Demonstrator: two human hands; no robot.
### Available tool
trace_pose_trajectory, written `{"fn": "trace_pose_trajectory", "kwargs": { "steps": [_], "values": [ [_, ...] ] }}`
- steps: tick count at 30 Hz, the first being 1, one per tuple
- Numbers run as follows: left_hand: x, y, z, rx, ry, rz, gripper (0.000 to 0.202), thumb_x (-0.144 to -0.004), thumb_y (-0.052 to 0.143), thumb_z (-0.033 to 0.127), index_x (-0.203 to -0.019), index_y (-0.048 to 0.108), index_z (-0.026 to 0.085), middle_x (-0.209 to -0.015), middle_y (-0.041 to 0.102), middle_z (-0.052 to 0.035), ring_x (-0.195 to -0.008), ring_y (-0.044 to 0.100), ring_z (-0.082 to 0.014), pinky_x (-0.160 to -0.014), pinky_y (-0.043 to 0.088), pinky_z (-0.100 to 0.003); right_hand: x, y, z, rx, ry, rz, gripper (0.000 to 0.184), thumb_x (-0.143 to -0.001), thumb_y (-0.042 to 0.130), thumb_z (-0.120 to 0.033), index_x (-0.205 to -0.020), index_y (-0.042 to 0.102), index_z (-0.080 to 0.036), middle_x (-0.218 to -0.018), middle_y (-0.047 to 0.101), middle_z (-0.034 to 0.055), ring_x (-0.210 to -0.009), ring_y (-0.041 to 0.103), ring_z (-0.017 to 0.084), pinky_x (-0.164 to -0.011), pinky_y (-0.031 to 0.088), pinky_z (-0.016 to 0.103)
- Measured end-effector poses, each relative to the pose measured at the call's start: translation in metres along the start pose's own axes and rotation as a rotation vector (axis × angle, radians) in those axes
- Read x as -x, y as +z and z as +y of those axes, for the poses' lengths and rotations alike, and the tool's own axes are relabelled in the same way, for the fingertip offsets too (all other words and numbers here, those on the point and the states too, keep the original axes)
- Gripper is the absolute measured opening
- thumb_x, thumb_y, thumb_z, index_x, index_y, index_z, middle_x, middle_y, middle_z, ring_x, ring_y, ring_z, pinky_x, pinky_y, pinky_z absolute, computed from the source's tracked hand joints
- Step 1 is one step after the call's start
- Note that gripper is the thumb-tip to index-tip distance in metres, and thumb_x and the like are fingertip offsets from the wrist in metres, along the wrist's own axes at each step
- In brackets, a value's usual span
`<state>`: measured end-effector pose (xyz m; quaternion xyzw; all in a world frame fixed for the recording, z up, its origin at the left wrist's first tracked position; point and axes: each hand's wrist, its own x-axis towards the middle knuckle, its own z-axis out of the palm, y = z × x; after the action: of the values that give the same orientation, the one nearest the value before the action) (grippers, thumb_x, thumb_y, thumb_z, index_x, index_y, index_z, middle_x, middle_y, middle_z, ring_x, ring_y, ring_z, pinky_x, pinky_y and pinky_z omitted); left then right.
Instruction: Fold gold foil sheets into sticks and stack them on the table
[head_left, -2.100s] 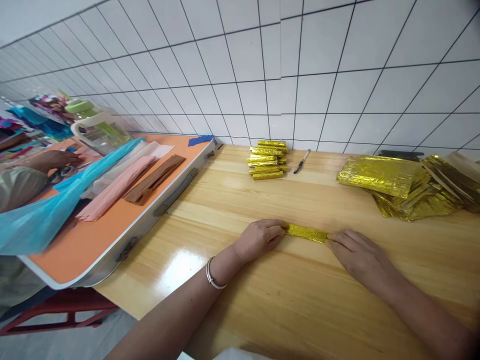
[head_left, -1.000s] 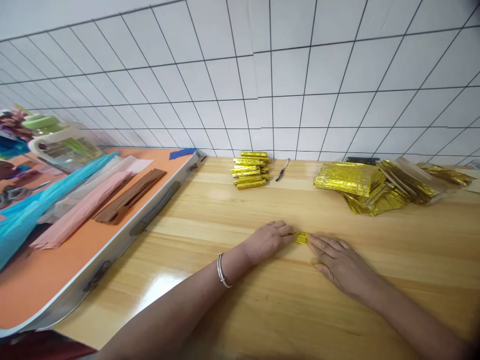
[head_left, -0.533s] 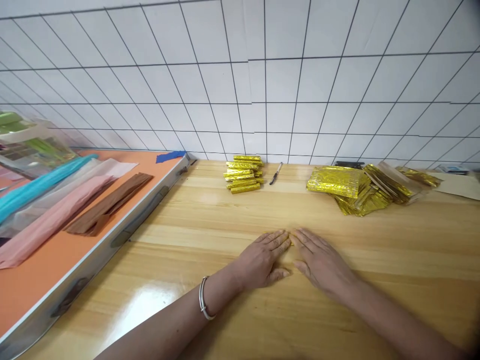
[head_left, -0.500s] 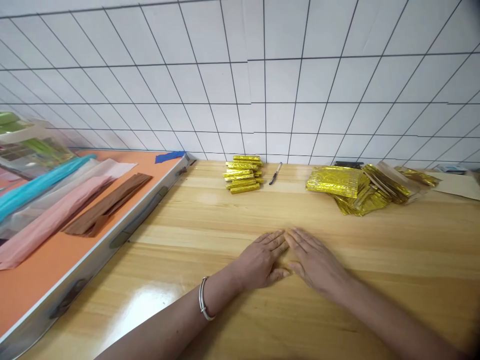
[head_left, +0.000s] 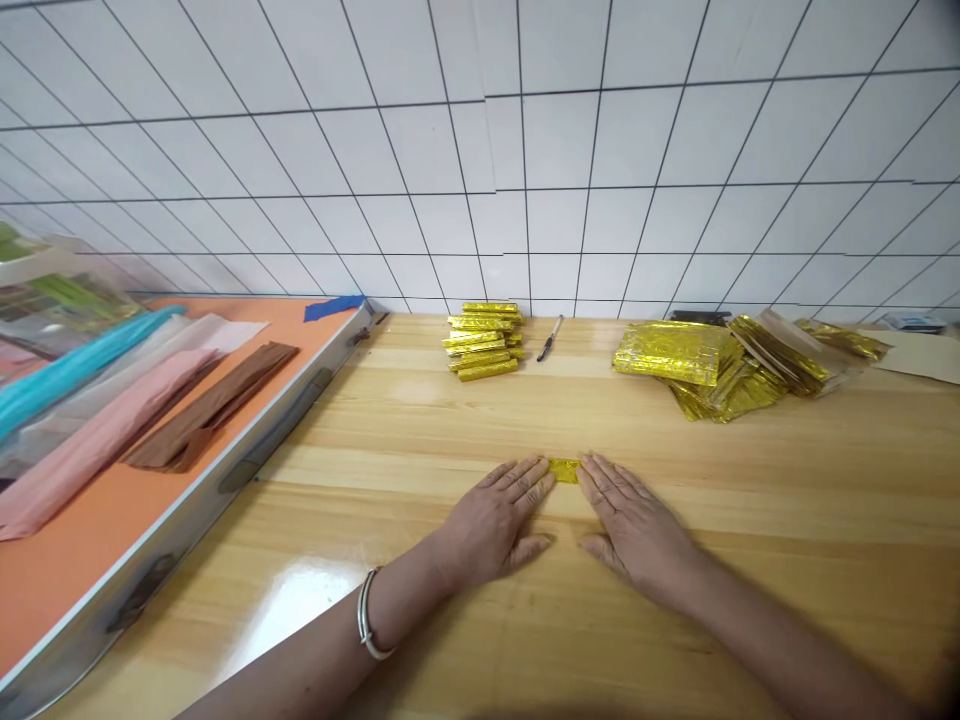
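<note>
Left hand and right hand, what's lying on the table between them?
A short stretch of shiny gold strip lies between the left hand and the right hand, one at either end. The head view shows it.

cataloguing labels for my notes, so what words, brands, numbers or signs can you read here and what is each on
None can be read.
Gold strip between the fingers: no lettering shows.
Pen: any marking is too small to read.
Blurred item at the far right, by the wall: too unclear to tell if it bears print.
</note>
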<state>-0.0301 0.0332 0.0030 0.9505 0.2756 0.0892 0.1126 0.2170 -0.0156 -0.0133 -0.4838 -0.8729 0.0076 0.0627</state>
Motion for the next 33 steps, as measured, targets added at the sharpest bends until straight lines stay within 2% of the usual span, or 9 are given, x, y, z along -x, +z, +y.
{"fn": "trace_pose_trajectory", "kwargs": {
  "steps": [4, 8, 13, 18, 25, 30, 33],
  "values": [
    [0.005, -0.001, 0.002, -0.017, -0.039, 0.01, 0.063, -0.09, 0.039, 0.048, -0.143, 0.024, 0.017, -0.146, 0.032, -0.0121, -0.137, 0.025, -0.0255, -0.11, 0.023, -0.044, 0.003, -0.002, 0.003, 0.019, -0.015, 0.032, 0.068, -0.089, 0.041, -0.044, -0.145, 0.019, -0.01, -0.149, 0.023, 0.0145, -0.138, 0.017, 0.025, -0.11, 0.025, 0.046],
    [-0.004, -0.002, 0.009, -0.018, -0.095, 0.025, 0.061, -0.089, 0.039, 0.052, -0.14, 0.03, 0.02, -0.142, 0.039, -0.0096, -0.132, 0.032, -0.0265, -0.106, 0.028, -0.043, -0.002, -0.003, -0.003, 0.072, 0.012, 0.023, 0.064, -0.089, 0.043, -0.044, -0.142, 0.03, -0.012, -0.147, 0.028, 0.0157, -0.136, 0.024, 0.028, -0.106, 0.029, 0.047],
    [-0.013, -0.005, 0.012, -0.039, -0.133, 0.037, 0.062, -0.085, 0.043, 0.056, -0.136, 0.037, 0.022, -0.133, 0.048, -0.0107, -0.124, 0.04, -0.0293, -0.099, 0.033, -0.044, -0.007, -0.003, -0.011, 0.099, 0.059, 0.043, 0.058, -0.087, 0.046, -0.046, -0.137, 0.039, -0.018, -0.146, 0.031, 0.0157, -0.134, 0.027, 0.03, -0.103, 0.031, 0.051],
    [-0.003, -0.006, 0.003, -0.028, -0.099, 0.016, 0.058, -0.089, 0.042, 0.048, -0.139, 0.033, 0.021, -0.137, 0.044, -0.0089, -0.128, 0.037, -0.0264, -0.102, 0.031, -0.041, 0.007, -0.002, 0.0, 0.137, 0.061, 0.001, 0.055, -0.088, 0.046, -0.035, -0.14, 0.035, -0.017, -0.145, 0.034, 0.0101, -0.134, 0.028, 0.027, -0.104, 0.03, 0.05],
    [0.006, -0.001, -0.003, -0.041, -0.085, 0.001, 0.056, -0.09, 0.042, 0.043, -0.14, 0.03, 0.02, -0.141, 0.04, -0.0089, -0.132, 0.032, -0.0248, -0.107, 0.028, -0.042, 0.026, -0.001, 0.013, 0.148, 0.054, -0.002, 0.056, -0.091, 0.041, -0.035, -0.143, 0.028, -0.018, -0.147, 0.03, 0.0033, -0.136, 0.022, 0.025, -0.107, 0.026, 0.049],
    [0.006, -0.003, -0.003, -0.053, -0.079, 0.005, 0.05, -0.092, 0.041, 0.038, -0.137, 0.035, 0.02, -0.136, 0.045, -0.0083, -0.129, 0.037, -0.0245, -0.104, 0.032, -0.041, 0.031, -0.002, 0.012, 0.153, 0.068, 0.011, 0.055, -0.09, 0.042, -0.033, -0.142, 0.029, -0.018, -0.147, 0.031, 0.0035, -0.136, 0.024, 0.025, -0.106, 0.028, 0.048],
    [0.001, -0.004, -0.003, -0.071, -0.086, 0.016, 0.043, -0.093, 0.039, 0.036, -0.133, 0.041, 0.019, -0.129, 0.051, -0.0081, -0.124, 0.043, -0.0244, -0.098, 0.037, -0.041, 0.033, -0.007, 0.013, 0.159, 0.054, 0.007, 0.054, -0.09, 0.043, -0.034, -0.14, 0.034, -0.017, -0.145, 0.035, 0.0053, -0.134, 0.028, 0.026, -0.104, 0.031, 0.049]
  ]
}}
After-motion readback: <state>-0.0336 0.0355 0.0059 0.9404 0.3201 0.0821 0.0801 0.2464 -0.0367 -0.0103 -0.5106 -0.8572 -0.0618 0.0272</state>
